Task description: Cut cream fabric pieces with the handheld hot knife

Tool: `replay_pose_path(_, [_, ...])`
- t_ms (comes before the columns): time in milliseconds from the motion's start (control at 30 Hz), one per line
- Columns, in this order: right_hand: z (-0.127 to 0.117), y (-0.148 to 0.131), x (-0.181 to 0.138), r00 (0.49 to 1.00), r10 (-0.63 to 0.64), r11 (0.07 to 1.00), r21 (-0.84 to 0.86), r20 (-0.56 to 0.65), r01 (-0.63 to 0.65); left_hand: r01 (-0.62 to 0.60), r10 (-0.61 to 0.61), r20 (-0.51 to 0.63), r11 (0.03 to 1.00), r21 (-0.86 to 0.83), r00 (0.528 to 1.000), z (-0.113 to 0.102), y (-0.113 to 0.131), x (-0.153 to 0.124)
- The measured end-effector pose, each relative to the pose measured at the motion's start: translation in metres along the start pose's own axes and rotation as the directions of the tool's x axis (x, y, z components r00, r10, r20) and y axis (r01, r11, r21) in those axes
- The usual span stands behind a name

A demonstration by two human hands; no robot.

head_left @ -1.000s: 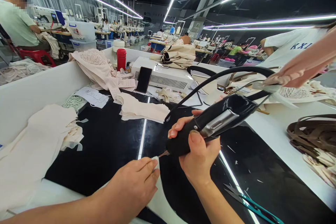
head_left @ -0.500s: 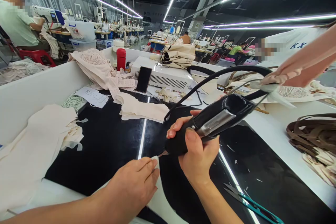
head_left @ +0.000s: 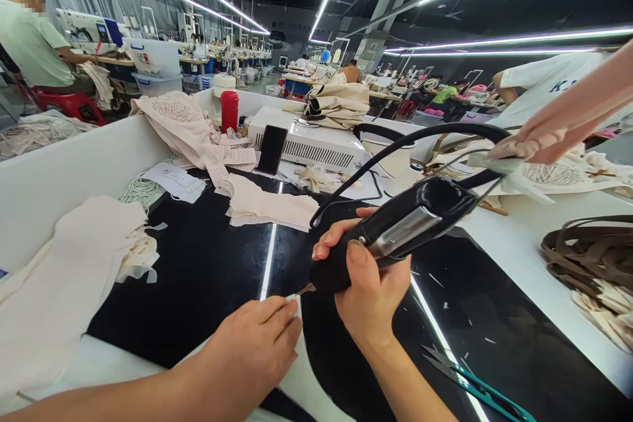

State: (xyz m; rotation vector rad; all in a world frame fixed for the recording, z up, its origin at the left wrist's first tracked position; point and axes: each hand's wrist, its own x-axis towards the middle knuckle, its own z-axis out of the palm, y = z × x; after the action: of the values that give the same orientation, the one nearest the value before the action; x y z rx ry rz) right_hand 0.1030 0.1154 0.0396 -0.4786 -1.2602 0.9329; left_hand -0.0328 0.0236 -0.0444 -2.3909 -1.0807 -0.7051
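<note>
Fabric first: a pale piece (head_left: 299,376) lies at the near edge of the black mat (head_left: 198,277), pinned under the left hand (head_left: 252,349). That hand's fingers lie flat and close together, pressing rather than gripping. The narrow tip of the black hand tool (head_left: 395,231) meets the piece's far corner, just beside the left fingertips. The right hand (head_left: 368,290) is wrapped round the tool's body, thumb on top. The tool's cable (head_left: 395,145) arches up and back toward the white box (head_left: 306,145).

By my reading the work on this piece is near its start – the tip sits at a corner, and the rest of the edge runs toward the person, unmarked as far as can be seen.

A folded cream stack (head_left: 267,204) lies farther up the mat, a larger cream heap (head_left: 64,270) to the left and teal snips (head_left: 475,389) to the right. A co-worker's hand (head_left: 539,138) reaches in at upper right.
</note>
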Motion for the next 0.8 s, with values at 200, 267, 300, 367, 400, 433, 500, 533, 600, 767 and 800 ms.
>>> replay_pose_path(200, [0.0054,-0.0023,0.0011,1.000,-0.006,1.000,0.011,-0.016,0.006,0.045,-0.045,0.030,0.999,-0.023,0.999,0.0017,0.0003,-0.0010])
replay_pose_path(267, [0.0059,-0.0024,-0.0005,1.000,-0.006,1.000,0.019,0.003,0.006,0.049,-0.049,0.028,0.998,-0.027,0.998,0.0010,0.0001,-0.0003])
replay_pose_path(300, [0.0058,-0.0021,-0.0015,1.000,-0.002,1.000,0.024,0.013,0.002,0.048,-0.048,0.028,0.998,-0.027,0.998,0.0005,0.0000,0.0002])
replay_pose_path(367, [0.0053,-0.0010,-0.0031,1.000,0.005,0.999,0.037,0.024,-0.006,0.039,-0.038,0.033,0.999,-0.028,0.999,-0.0002,0.0000,0.0012])
replay_pose_path(400, [0.0052,-0.0003,-0.0035,1.000,0.008,0.999,0.043,0.024,-0.009,0.040,-0.039,0.031,0.999,-0.030,0.999,-0.0003,0.0000,0.0015])
replay_pose_path(433, [0.0052,0.0004,-0.0036,1.000,0.008,0.999,0.048,0.022,-0.009,0.044,-0.043,0.028,0.998,-0.033,0.999,-0.0003,0.0002,0.0016])
replay_pose_path(500, [0.0055,0.0016,-0.0032,1.000,0.006,0.999,0.051,0.019,-0.007,0.056,-0.056,0.024,0.998,-0.038,0.998,0.0000,0.0004,0.0012])
replay_pose_path(533, [0.0057,0.0020,-0.0029,1.000,0.004,0.999,0.052,0.017,-0.005,0.061,-0.060,0.027,0.997,-0.037,0.998,0.0002,0.0005,0.0009])
replay_pose_path(600, [0.0059,0.0024,-0.0026,1.000,-0.001,0.999,0.054,0.022,0.000,0.055,-0.054,0.044,0.998,-0.027,0.998,0.0004,0.0003,0.0002])
replay_pose_path(767, [0.0058,0.0026,-0.0047,1.000,-0.007,0.999,0.053,0.025,0.006,0.039,-0.039,0.060,0.999,0.000,0.997,-0.0009,-0.0010,0.0008])
replay_pose_path(800, [0.0061,0.0027,-0.0049,1.000,-0.005,0.999,0.050,0.021,0.004,0.034,-0.034,0.055,0.999,0.002,0.998,-0.0015,-0.0010,0.0013])
